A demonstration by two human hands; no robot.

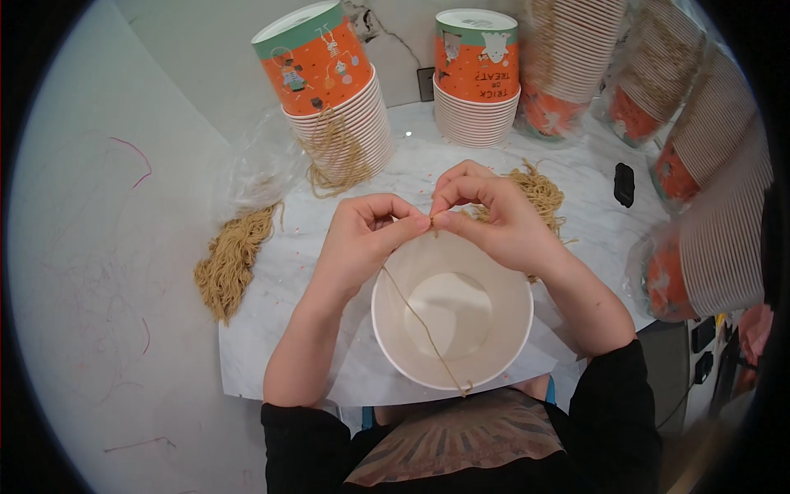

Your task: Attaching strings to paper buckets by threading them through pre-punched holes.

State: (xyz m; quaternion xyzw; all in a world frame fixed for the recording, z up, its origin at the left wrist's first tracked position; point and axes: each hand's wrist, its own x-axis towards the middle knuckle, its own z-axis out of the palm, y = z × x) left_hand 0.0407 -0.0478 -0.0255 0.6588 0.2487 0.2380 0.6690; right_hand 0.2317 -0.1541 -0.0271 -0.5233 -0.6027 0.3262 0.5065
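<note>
A white paper bucket (508, 317) stands mouth up in front of me at the table's near edge. A tan string (420, 319) crosses its opening, from a small knot at the near rim up toward my hands. At the far rim, my left hand (358, 239) and my right hand (502, 218) meet, each with thumb and forefinger pinched on the string. A small bit of string shows just below the fingertips; whether it is knotted there is hidden. Partly behind my right hand lies a bundle of tan strings (539, 196).
Another bundle of tan strings (234, 262) lies at left beside a clear plastic bag (262, 169). Stacks of orange and green buckets stand at the back left (337, 107) and back centre (476, 82). Several bagged stacks (712, 247) line the right side, near a small black object (624, 184).
</note>
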